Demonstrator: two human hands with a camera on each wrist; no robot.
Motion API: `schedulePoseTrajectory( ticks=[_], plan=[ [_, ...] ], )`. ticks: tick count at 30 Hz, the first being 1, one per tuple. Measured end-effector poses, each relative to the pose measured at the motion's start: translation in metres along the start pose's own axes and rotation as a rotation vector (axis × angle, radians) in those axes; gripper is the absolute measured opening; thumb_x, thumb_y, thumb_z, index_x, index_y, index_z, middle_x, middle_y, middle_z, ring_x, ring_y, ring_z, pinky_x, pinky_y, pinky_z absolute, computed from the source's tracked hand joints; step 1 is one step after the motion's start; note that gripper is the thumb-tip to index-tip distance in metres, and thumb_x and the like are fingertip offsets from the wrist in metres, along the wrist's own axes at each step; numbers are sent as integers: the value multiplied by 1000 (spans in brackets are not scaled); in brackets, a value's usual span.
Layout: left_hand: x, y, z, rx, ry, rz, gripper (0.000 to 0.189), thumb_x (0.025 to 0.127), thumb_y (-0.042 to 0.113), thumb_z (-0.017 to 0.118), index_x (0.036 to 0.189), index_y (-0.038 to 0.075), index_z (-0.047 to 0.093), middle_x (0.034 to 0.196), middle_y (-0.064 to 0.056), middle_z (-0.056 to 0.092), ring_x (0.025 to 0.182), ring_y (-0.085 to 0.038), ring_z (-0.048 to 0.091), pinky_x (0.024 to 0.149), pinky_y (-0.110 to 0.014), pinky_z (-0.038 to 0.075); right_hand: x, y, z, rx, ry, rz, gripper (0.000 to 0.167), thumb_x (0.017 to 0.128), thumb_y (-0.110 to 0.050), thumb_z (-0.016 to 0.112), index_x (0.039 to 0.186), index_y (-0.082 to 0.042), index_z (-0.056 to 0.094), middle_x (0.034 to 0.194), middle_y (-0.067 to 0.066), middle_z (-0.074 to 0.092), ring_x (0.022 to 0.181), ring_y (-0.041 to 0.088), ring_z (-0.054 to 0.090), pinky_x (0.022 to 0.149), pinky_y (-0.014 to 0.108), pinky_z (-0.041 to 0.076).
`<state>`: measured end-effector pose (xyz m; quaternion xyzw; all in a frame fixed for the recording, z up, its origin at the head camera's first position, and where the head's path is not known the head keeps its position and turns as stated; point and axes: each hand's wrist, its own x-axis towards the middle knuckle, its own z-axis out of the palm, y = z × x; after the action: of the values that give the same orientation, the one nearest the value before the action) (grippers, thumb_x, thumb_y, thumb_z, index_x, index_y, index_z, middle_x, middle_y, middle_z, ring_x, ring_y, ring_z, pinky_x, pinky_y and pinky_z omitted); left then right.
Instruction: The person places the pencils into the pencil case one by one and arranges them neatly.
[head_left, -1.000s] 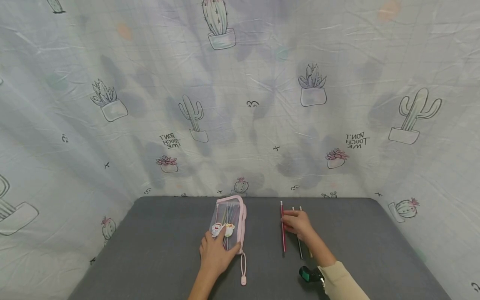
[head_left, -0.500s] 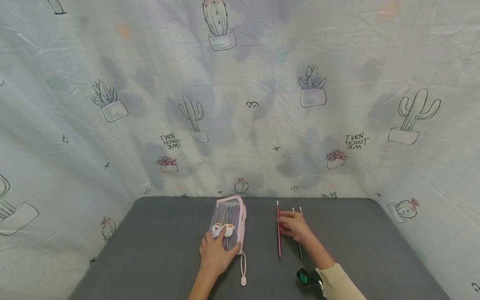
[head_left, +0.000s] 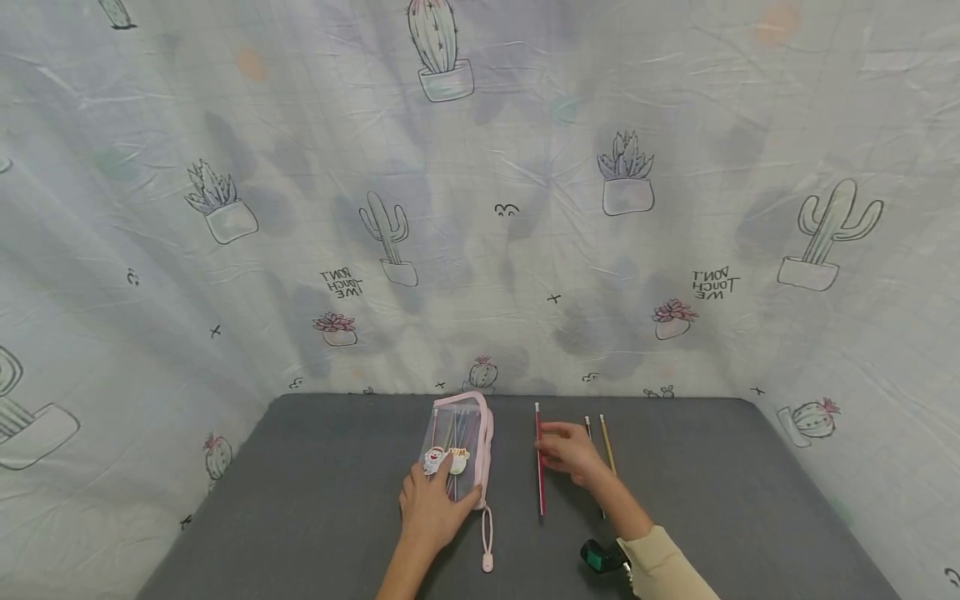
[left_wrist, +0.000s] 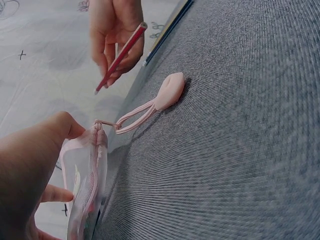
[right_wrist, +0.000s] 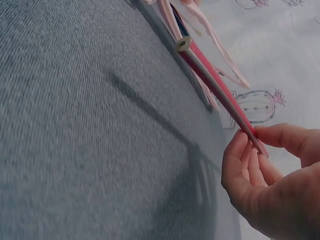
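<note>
A clear pencil case [head_left: 463, 425] with pink edging and cartoon stickers lies on the grey table, several pencils visible through it. My left hand [head_left: 433, 508] holds its near end, thumb at the zip side and fingers across the front. The zip's pink pull loop [left_wrist: 170, 92] hangs from the near corner. To the right, my right hand [head_left: 573, 454] pinches a red pencil [head_left: 540, 479] between thumb and fingertips near its white-tipped far end. The red pencil [right_wrist: 215, 82] is raised above the table, its unsharpened end towards the right wrist camera; pink zip edges stand apart beyond it.
A yellow pencil [head_left: 607, 442] and a dark pencil [head_left: 588, 427] lie right of my right hand, partly covered by it. A black and green wrist device [head_left: 597, 557] sits below my right forearm. Cactus-printed cloth [head_left: 517, 250] hangs behind the table.
My right hand has carried the red pencil leftwards, away from the other two pencils and nearer the pencil case. More of the yellow pencil shows. My left hand has stayed on the case.
</note>
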<state>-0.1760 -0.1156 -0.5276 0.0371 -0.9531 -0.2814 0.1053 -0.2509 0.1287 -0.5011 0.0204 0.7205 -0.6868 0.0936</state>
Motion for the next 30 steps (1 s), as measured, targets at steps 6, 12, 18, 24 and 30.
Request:
schedulePoseTrajectory(
  ticks=[6, 12, 18, 24, 30],
  plan=[
    [0, 0, 0, 7, -3, -5, 81, 83, 59, 75, 146, 9, 62, 137, -39, 43, 123, -56, 47, 101, -73, 37, 5, 0, 12, 3, 29, -11, 44, 93, 7, 69, 134, 17, 59, 119, 31, 69, 87, 19, 72, 76, 38, 62],
    [0, 0, 0, 11, 9, -2, 81, 83, 59, 76, 145, 9, 63, 135, -38, 44, 121, -55, 48, 101, -72, 38, 8, -2, 23, 4, 52, -27, 42, 91, 10, 71, 132, 17, 61, 113, 27, 71, 87, 22, 73, 76, 41, 63],
    [-1, 1, -1, 14, 21, 7, 80, 83, 59, 76, 144, 9, 64, 133, -37, 45, 120, -55, 49, 100, -72, 39, 12, -5, 32, 23, 50, -49, 41, 91, 11, 71, 130, 17, 62, 107, 25, 73, 81, 17, 72, 72, 37, 63],
    [0, 1, -1, 16, 13, 5, 81, 83, 60, 75, 144, 9, 63, 134, -38, 45, 121, -55, 48, 100, -72, 39, 16, -9, 44, 29, 51, -62, 40, 90, 13, 72, 129, 17, 63, 107, 27, 73, 83, 19, 74, 73, 37, 64],
    [-1, 1, 0, 17, 14, 6, 81, 83, 60, 75, 144, 8, 63, 133, -38, 45, 119, -55, 49, 99, -72, 39, 21, -9, 56, 10, 59, -78, 39, 90, 13, 72, 128, 17, 63, 109, 30, 72, 82, 20, 74, 72, 36, 64]
  ],
)
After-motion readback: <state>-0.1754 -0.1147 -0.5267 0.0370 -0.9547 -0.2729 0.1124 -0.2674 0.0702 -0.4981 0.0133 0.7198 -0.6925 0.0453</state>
